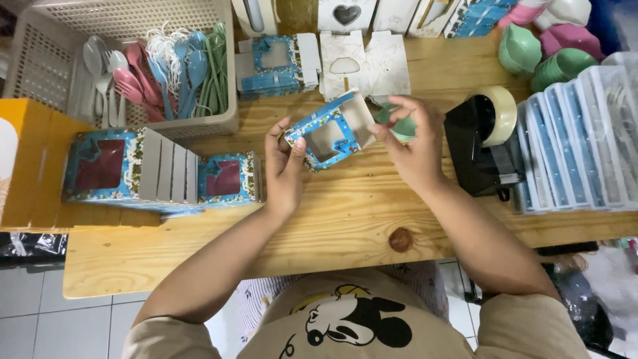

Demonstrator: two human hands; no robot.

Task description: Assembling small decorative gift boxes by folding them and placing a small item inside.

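While two filled boxes [159, 174] stand aside, both hands [345, 156] grip one blue windowed box [330, 131].

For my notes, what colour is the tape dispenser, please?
Black tape dispenser, clearest in the head view.

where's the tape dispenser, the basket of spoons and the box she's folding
tape dispenser [480, 149]: head view, on its black body
basket [199, 126]: head view, on its front rim
blue window box [330, 129]: head view, on its printed frame, held by both hands
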